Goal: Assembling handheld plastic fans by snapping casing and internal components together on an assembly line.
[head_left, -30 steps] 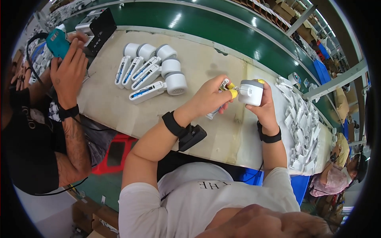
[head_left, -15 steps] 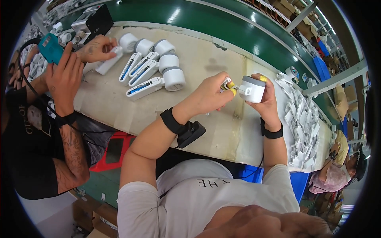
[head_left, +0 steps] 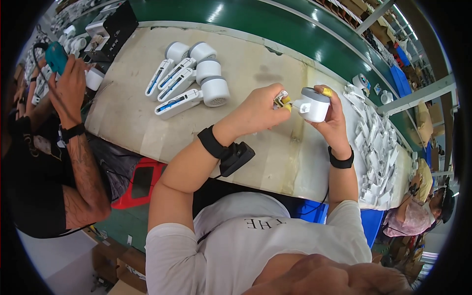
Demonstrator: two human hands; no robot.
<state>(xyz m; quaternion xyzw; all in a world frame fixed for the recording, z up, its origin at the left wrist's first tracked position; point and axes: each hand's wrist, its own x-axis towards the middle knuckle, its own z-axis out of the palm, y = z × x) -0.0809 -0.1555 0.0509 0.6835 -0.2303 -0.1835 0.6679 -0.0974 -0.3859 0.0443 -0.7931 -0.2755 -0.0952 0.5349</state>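
Observation:
My right hand (head_left: pixel 334 118) grips a white round housing with a grey top (head_left: pixel 312 104), held above the beige table (head_left: pixel 255 73). My left hand (head_left: pixel 258 109) pinches a small metal part (head_left: pixel 281 99) against the side of the housing. Yellow finger cots cover some fingertips. Both wrists wear black bands; a black box (head_left: pixel 236 157) hangs from the left one.
Three white handheld units with round heads (head_left: pixel 187 83) lie side by side at the table's left. A pile of white flat parts (head_left: pixel 381 152) fills the right end. A co-worker on the left holds a teal tool (head_left: pixel 56 56). A green conveyor (head_left: pixel 275 24) runs behind.
The co-worker's hand has pulled back from the row of white units and now holds one white piece near the teal tool. My hands stay together on the housing.

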